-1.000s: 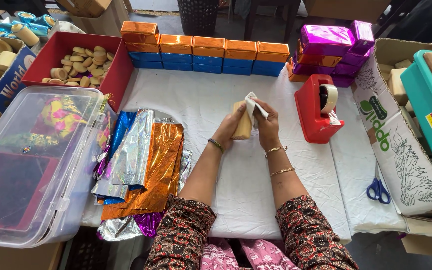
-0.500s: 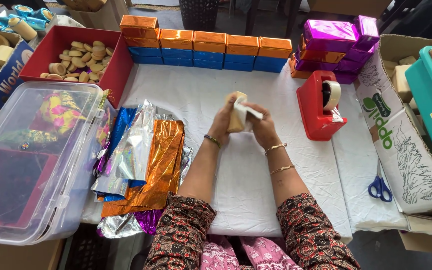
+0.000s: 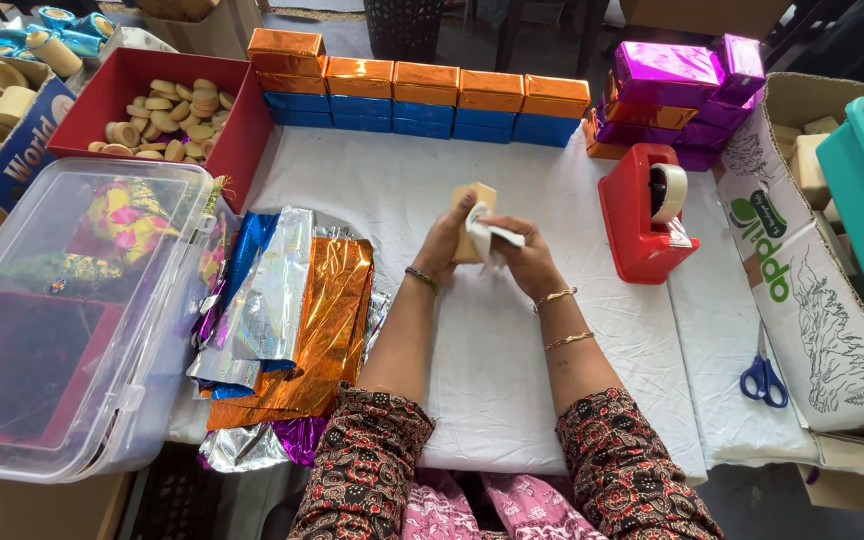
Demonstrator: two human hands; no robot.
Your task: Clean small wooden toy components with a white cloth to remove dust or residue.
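Observation:
Over the middle of the white-covered table (image 3: 512, 340), my left hand (image 3: 444, 243) holds a small tan block (image 3: 476, 196) upright from its left side. My right hand (image 3: 522, 258) presses a white paper sheet (image 3: 492, 235) against the block's right face, fingers pinched on the paper. Both hands are closed around the block and paper together. The block's lower part is hidden behind my fingers.
Shiny foil sheets (image 3: 292, 320) lie left of my arms, beside a clear plastic box (image 3: 52, 320). A red tape dispenser (image 3: 644, 212) stands to the right, blue scissors (image 3: 764, 378) further right. Orange and blue wrapped boxes (image 3: 422, 95) line the back; purple ones (image 3: 672, 85) beside them.
The block and paper have come down and a little toward me, and the paper now wraps closer against the block. My hands stay closed on them.

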